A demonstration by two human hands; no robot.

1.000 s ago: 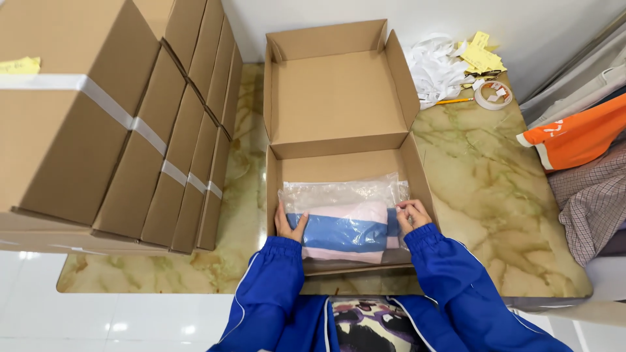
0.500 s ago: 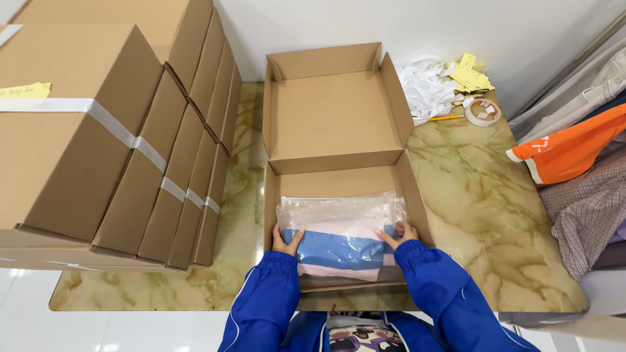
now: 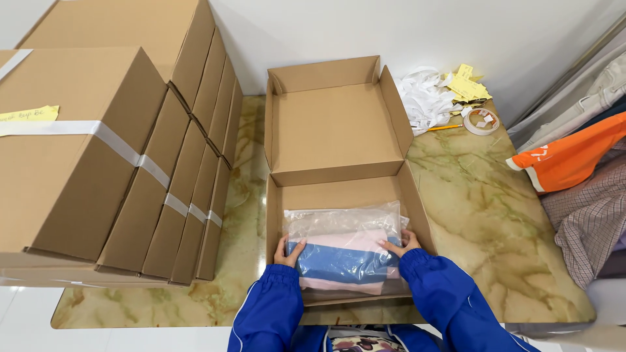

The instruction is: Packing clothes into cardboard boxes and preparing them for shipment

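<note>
An open cardboard box (image 3: 280,215) lies on the marble table, its lid (image 3: 336,127) folded back toward the wall. Inside the box lies a clear plastic bag (image 3: 342,251) holding a folded pink and blue garment. My left hand (image 3: 289,251) presses on the bag's left edge near the box's left wall. My right hand (image 3: 401,243) rests flat on the bag's right edge by the right wall. Both arms wear blue sleeves.
A tall stack of taped cardboard boxes (image 3: 98,156) fills the table's left side. At the back right lie white paper strips (image 3: 424,94), yellow notes (image 3: 468,85), a pencil (image 3: 443,128) and a tape roll (image 3: 481,121). Clothes, one orange (image 3: 567,156), hang at the right.
The bagged garment has settled lower into the box. My right hand let go of its pinch on the bag's corner and now lies flat; the view tilted up.
</note>
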